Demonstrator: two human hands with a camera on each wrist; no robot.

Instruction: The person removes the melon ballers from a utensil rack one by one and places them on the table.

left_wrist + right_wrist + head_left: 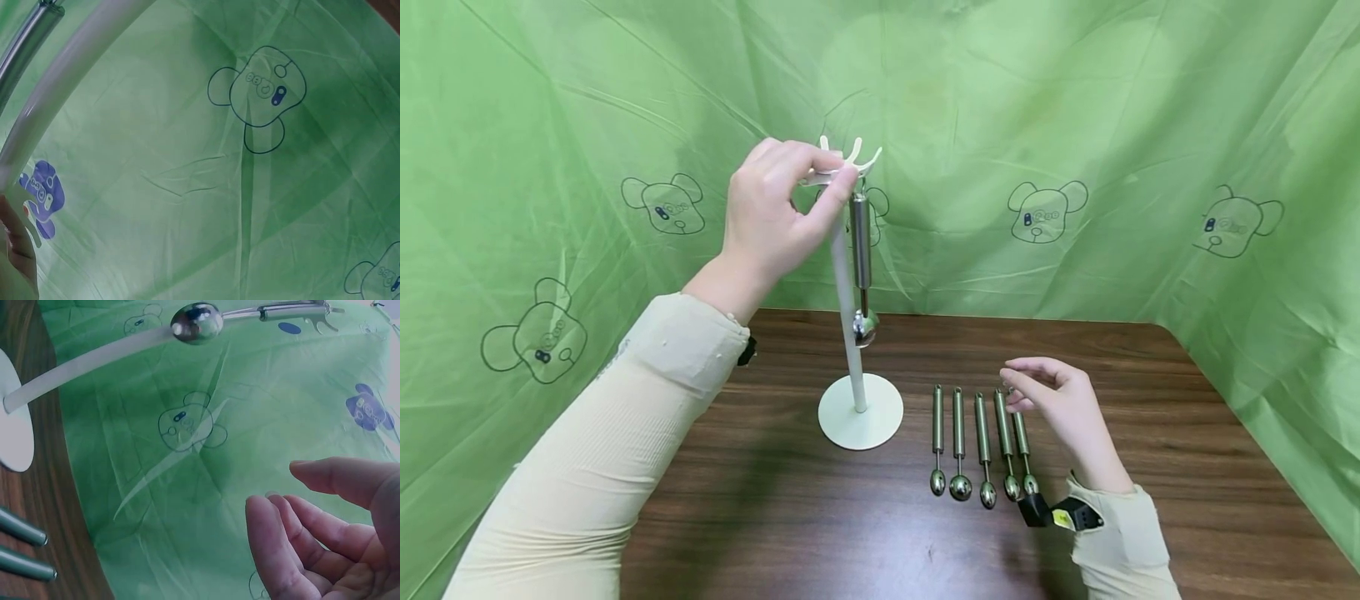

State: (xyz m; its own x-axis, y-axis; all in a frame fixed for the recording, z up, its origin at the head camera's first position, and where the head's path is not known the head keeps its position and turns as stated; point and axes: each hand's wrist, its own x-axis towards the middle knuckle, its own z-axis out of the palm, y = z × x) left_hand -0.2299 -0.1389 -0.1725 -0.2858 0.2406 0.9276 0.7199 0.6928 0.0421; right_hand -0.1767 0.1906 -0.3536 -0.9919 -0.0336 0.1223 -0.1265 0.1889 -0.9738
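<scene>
My left hand (778, 204) grips the top of a white stand (844, 283), thumb and fingers at its ring of curved hooks (853, 154). From one hook hangs a steel scoop (862, 242), bowl down, beside the pole. In the right wrist view, the round bowl of this hanging scoop (197, 324) overlaps the pole. My right hand (1052, 392) hovers over the handle ends of several steel scoops (958, 425) lying on the table. Its fingers are loosely bent and hold nothing, with a gap between thumb and fingertips in the right wrist view.
The stand's round white base (880, 425) rests on a dark wooden table (820, 517), left of the row of scoops. Green cloth (955, 100) with printed bear heads walls the table at the back and sides.
</scene>
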